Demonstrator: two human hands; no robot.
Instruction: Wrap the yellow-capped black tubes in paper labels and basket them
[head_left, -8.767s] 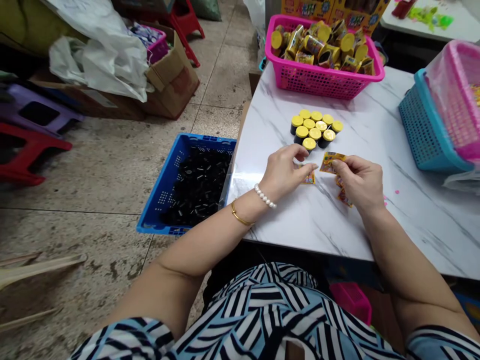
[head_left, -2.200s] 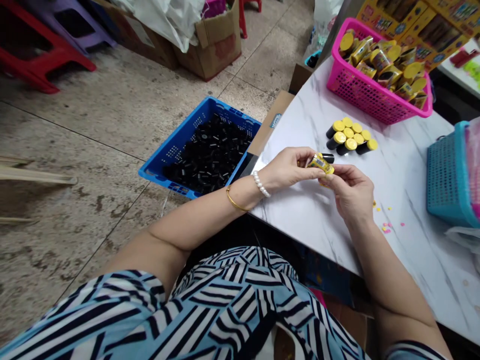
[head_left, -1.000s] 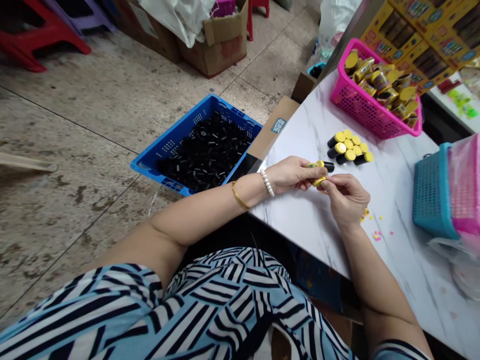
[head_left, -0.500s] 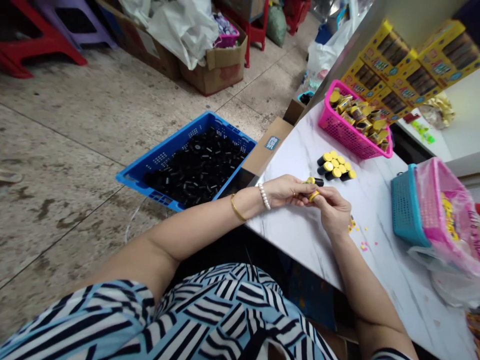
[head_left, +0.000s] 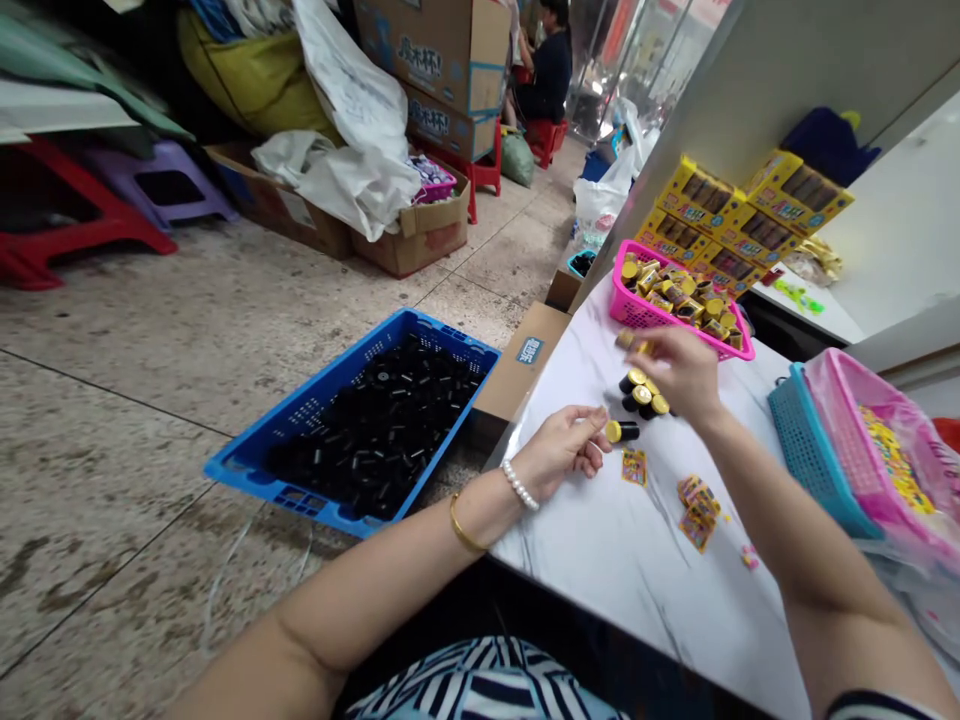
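My left hand point(head_left: 566, 448) rests low over the table's near left edge, with loosely bent fingers and nothing visible in them. Just beyond its fingertips lies a black tube with a yellow cap point(head_left: 625, 431). My right hand point(head_left: 681, 372) reaches over a cluster of upright yellow-capped black tubes point(head_left: 642, 393), partly hiding them. Its fingers close on a small gold-labelled tube point(head_left: 628, 342), blurred, in front of the pink basket point(head_left: 679, 334) of similar labelled tubes. One printed label point(head_left: 634, 467) lies flat near my left hand; a small pile of labels point(head_left: 698, 508) lies nearer my right forearm.
A blue crate point(head_left: 352, 412) of black tubes stands on the floor at left, beside a cardboard box point(head_left: 523, 362). Yellow display boxes point(head_left: 731, 215) are stacked behind the pink basket. A teal basket point(head_left: 814, 455) stands on the right. A person point(head_left: 546, 65) sits far back.
My hands have parted. The right has moved up towards the pink basket with a labelled tube; the left has drawn back slightly. The view has tilted up, and the labels are now uncovered.
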